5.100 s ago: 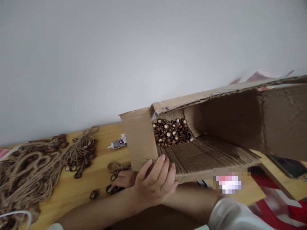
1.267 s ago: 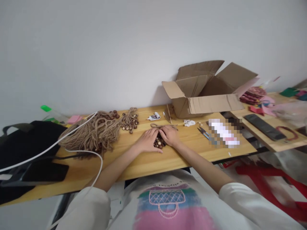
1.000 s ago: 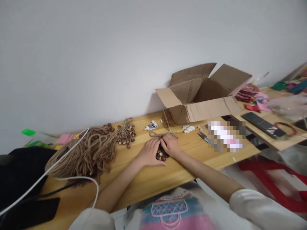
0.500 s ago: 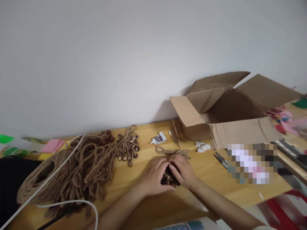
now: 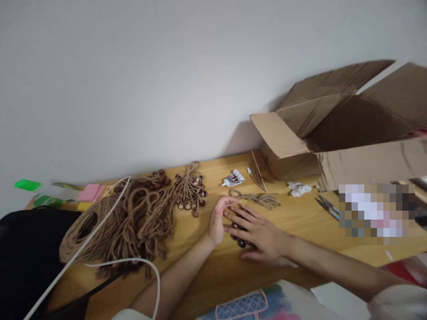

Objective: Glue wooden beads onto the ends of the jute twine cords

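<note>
My right hand point(image 5: 262, 233) lies palm down with its fingers spread over a small pile of dark brown, shiny bead-like pieces point(image 5: 241, 243), hiding most of them. On the pile's left side, my left hand point(image 5: 219, 222) stands on edge, its fingers held out and curved toward the right fingertips. Just beyond both hands is a small looped twine tassel point(image 5: 262, 198). Farther left lies a bunch of twine cords with round brown pieces at their ends point(image 5: 190, 191).
Coiled rope point(image 5: 86, 231) and a white cable point(image 5: 75, 258) occupy the left. A glue tube point(image 5: 234, 178), crumpled tissue point(image 5: 299, 189) and scissors point(image 5: 328, 207) lie beyond my hands. An open cardboard box point(image 5: 373, 162) stands at the back right.
My hands were cupped together around the brown pieces. Now the right one is flattened over them with fingers spread, and the left has turned on edge. The view has shifted too.
</note>
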{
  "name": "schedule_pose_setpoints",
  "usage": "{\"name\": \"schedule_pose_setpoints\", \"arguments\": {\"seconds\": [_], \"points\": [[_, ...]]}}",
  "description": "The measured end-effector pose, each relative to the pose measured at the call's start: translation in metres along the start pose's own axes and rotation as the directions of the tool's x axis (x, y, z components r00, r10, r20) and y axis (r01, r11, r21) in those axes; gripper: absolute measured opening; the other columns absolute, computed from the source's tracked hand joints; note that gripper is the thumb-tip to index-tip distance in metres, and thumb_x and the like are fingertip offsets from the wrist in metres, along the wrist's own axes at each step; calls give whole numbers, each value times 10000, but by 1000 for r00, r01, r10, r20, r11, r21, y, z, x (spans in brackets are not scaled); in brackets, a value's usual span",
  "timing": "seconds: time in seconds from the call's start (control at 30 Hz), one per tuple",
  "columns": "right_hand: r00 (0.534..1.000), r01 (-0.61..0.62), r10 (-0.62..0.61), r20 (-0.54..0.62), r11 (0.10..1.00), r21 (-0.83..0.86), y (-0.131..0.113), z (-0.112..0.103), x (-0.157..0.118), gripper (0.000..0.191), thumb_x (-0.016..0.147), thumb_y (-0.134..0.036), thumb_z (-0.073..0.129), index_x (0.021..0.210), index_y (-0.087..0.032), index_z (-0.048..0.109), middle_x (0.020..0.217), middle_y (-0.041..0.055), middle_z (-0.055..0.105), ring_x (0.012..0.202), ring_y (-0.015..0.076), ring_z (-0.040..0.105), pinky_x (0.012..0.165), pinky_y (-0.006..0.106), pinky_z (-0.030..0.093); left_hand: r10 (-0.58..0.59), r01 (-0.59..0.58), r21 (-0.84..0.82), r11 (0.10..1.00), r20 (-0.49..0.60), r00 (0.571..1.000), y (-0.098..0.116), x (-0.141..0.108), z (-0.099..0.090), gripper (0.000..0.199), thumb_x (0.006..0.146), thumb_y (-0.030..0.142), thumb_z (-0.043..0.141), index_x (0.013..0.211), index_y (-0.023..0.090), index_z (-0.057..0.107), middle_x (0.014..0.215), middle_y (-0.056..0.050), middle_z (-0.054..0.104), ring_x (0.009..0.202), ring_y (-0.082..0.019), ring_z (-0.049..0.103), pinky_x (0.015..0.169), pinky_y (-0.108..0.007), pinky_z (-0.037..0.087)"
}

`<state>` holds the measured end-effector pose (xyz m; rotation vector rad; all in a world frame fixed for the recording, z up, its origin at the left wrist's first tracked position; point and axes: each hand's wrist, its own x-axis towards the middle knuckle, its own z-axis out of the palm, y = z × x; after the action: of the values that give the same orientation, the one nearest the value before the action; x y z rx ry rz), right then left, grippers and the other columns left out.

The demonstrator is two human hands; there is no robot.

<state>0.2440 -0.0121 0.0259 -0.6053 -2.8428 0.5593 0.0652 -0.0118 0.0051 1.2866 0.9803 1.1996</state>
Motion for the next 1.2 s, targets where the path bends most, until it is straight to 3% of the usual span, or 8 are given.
{"name": "schedule_pose_setpoints", "arguments": {"seconds": [0.13, 0.3, 0.47, 0.63, 0.87, 1.2], "points": [[999, -35, 35, 41, 999, -17, 0, 9, 3, 633, 852, -509, 498, 1409, -228, 395, 1507, 130, 270, 1402, 335, 178, 1103, 573, 176, 4, -4, 1, 1000, -2, 1000, -1, -1, 1, 770, 824, 740, 79, 1015, 161, 550, 1055, -108, 599, 1052, -250, 541, 973, -402, 392], [999, -28, 27, -26, 999, -45, -2, 7, 3, 575, 872, -492, 463, 1357, -182, 471, 1469, 147, 347, 1400, 314, 199, 1121, 528, 175, 42, -43, 29, 999, 26, 999, -7, -1, 0, 774, 837, 721, 75, 1021, 158, 573, 1050, -110, 611, 1035, -245, 547, 955, -396, 402], [998, -24, 21, -54, 999, -47, 0, -3, 1, 755, 805, -611, 500, 1414, -182, 386, 1481, 162, 316, 1400, 319, 200, 1114, 520, 197, 82, -83, 43, 996, 16, 996, -11, -1, 0, 754, 862, 690, 94, 1025, 150, 594, 1042, -113, 618, 1010, -238, 554, 929, -398, 412], [998, -30, 26, -51, 997, -73, 8, 4, 1, 821, 736, -685, 531, 1397, -213, 413, 1477, 175, 317, 1382, 337, 240, 1094, 558, 184, 119, -119, 71, 990, 8, 993, -14, 0, 0, 731, 872, 674, 107, 1044, 163, 600, 1079, -109, 615, 1057, -239, 549, 952, -406, 410], [992, -6, -8, -124, 994, -107, 5, 15, 5, 667, 784, -635, 514, 1293, -205, 537, 1406, 166, 421, 1354, 342, 271, 1075, 550, 228, 161, -159, 97, 983, -19, 987, -13, 0, 1, 712, 879, 660, 118, 1013, 166, 614, 1041, -105, 606, 1043, -236, 549, 969, -402, 413], [971, -45, 25, -236, 996, -82, -9, 15, 17, 573, 822, -549, 504, 1222, -142, 554, 1308, 191, 484, 1269, 315, 358, 1065, 539, 262, 130, -123, 122, 985, -56, 990, -9, -1, 2, 708, 897, 623, 75, 979, 169, 612, 1010, -98, 603, 1007, -221, 551, 945, -379, 423]]}}
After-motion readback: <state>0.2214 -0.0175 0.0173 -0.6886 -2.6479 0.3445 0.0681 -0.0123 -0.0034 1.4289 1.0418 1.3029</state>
